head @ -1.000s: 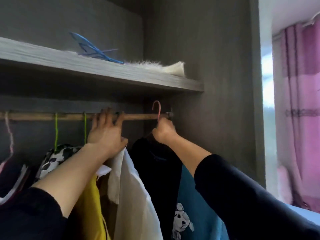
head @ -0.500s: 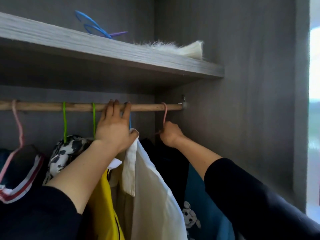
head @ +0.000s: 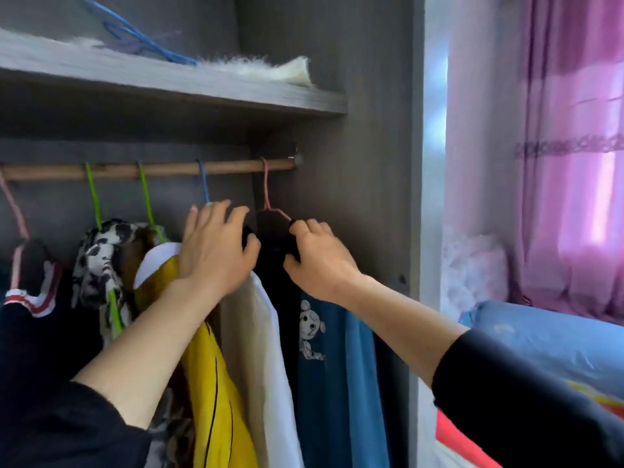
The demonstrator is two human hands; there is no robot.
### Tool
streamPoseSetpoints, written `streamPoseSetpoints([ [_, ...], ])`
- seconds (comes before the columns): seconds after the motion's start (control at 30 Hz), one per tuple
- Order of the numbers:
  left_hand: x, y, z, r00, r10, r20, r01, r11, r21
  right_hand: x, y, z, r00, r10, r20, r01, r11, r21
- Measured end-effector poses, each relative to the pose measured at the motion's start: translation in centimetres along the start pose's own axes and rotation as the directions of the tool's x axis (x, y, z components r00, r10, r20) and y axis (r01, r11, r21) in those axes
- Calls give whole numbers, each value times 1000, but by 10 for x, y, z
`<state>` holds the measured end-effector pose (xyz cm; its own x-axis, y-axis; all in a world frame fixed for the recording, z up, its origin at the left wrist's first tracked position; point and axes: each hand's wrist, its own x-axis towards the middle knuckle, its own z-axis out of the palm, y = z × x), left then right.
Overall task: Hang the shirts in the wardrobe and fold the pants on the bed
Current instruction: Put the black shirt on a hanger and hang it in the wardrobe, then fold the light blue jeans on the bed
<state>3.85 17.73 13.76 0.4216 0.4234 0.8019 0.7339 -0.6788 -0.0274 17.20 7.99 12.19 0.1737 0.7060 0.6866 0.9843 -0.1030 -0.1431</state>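
1. Firmly, the fingers (head: 305, 229) of the right hand (head: 319, 261) were curled round the shoulder of the dark shirt (head: 271, 229), gripping the cloth.
2. The fingers (head: 216, 214) of the left hand (head: 214, 251) were spread and only lightly bent, with the thumb touching the same shirt's collar from the other side.
3. That dark shirt hung on a pink hanger (head: 266, 190), hooked over the wooden rod (head: 169, 170) near its right end, beside the wardrobe wall (head: 371, 163).
4. Just left of it hung a white shirt (head: 266, 349), then a yellow garment (head: 209, 383); a blue hanger (head: 203, 184) hooked the rod above the left hand.
5. Above the rod, a grey shelf (head: 202, 86) carried something pale and furry.
6. Beyond the wardrobe, at right, lay a bed (head: 540, 339) in blue bedding, with a pink curtain (head: 574, 163) behind it.
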Motion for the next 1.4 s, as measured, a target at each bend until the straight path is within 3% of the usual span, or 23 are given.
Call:
streamPoseSetpoints([
  [0.13,-47,30,-8,994,71,-78,-84,979,-187,-70,8,-23,998,7,-56,-5,999,35],
  [0.23,-85,73,-14,993,91,-71,-110,929,-354,-131,24,-46,995,63,-81,-61,997,37],
  [0.37,-130,145,-14,969,227,-94,-245,854,-459,-212,64,-72,982,176,-68,-178,984,-14],
  [0.57,-188,281,6,928,371,37,-273,743,-611,-327,149,-112,915,403,16,-393,900,-190],
  [0.8,-251,486,48,817,532,224,-229,654,-721,-465,267,-172,716,692,90,-626,695,-354],
  [0.97,-301,643,66,694,617,371,-142,622,-770,-566,356,-222,544,825,154,-720,553,-419],
  [1.17,-350,776,75,503,711,491,-100,612,-784,-658,450,-275,397,898,192,-743,436,-508],
  [1.4,-354,892,123,433,692,577,-36,653,-756,-698,566,-290,257,933,252,-790,353,-501],
])
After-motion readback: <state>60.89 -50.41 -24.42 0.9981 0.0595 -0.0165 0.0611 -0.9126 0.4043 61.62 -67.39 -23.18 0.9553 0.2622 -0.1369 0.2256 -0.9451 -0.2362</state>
